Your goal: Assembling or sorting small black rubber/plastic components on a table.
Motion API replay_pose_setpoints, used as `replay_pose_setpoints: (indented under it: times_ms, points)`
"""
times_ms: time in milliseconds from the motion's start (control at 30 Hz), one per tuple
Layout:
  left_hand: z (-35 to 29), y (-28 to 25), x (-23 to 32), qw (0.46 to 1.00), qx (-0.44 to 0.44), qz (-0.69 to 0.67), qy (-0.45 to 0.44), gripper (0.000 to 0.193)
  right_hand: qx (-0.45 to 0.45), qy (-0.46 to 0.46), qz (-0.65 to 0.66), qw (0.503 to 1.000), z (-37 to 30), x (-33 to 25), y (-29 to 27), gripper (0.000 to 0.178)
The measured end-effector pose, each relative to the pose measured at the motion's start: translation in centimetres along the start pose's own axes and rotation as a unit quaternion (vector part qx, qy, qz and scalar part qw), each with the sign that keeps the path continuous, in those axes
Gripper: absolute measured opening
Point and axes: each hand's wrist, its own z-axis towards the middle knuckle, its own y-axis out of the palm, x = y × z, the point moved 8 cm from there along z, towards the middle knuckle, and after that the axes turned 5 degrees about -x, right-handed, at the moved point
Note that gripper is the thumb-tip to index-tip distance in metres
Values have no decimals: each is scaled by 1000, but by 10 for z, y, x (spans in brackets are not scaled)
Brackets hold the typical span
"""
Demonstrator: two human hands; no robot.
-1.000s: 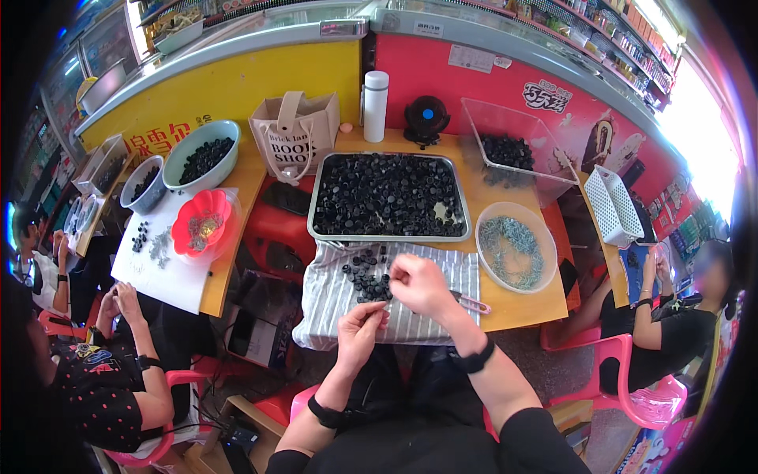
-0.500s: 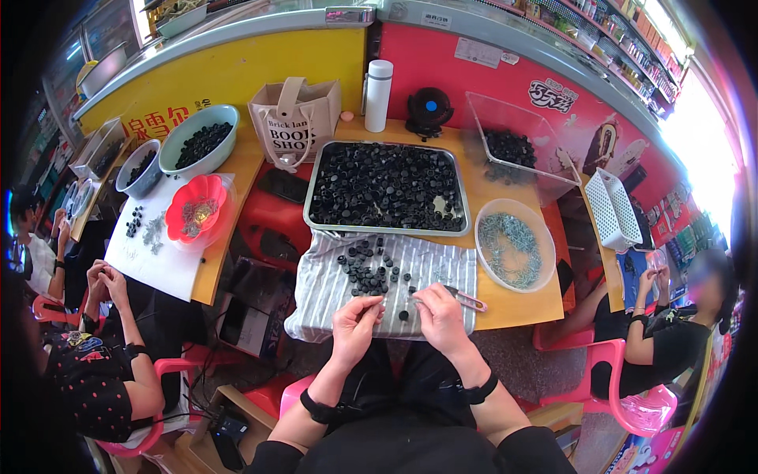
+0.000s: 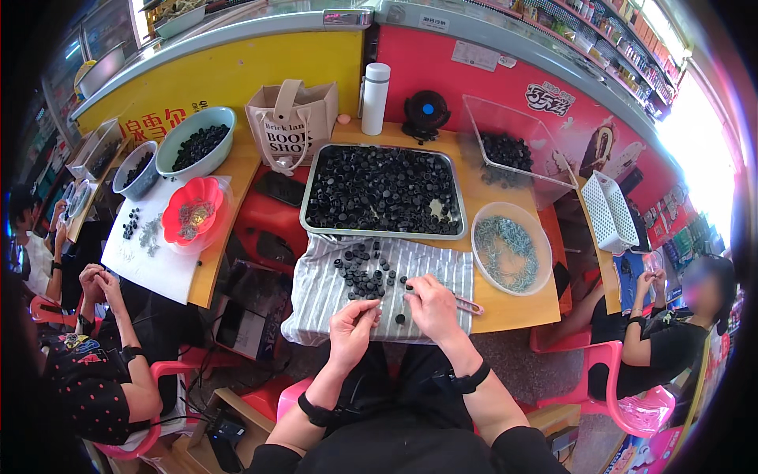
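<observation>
— How are the hands held?
— The left hand (image 3: 350,330) is pinched at the fingertips; whether anything is gripped cannot be told. The right hand (image 3: 433,306) is curled, its fingertips placed at a black cap (image 3: 403,280) on the striped cloth (image 3: 316,304); a grip cannot be confirmed.
— Which way is the cap pointed?
— Too small to be told, long axis included. Loose caps (image 3: 363,274) are scattered leftward; beyond, a tray (image 3: 379,235) is filled with more.

Attire: top (image 3: 387,450) is black and short-sleeved, trousers (image 3: 377,383) dark; 2 wristbands (image 3: 472,378) black; left hand (image 3: 350,328) and right hand (image 3: 434,308) bare.
</observation>
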Motion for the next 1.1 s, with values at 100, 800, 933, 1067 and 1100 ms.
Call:
replay_pose_setpoints:
  times_ms: [100,800,933,1067,1100]
  points:
    - [0,0,0,1000,9,-11,6,18,5,-10,-30,999,4,2,3,17]
    - [-1,0,2,999,-2,33,13,17,44,-146,-35,988,-14,-15,-10,15]
    - [0,4,5,1000,-10,17,18,16,28,-37,59,997,-14,10,-10,16]
    - [0,2,10,999,15,31,31,16,38,-66,-3,997,-10,-11,-13,15]
    - [-1,2,11,999,13,40,34,15,32,-75,-35,996,-9,-12,-10,15]
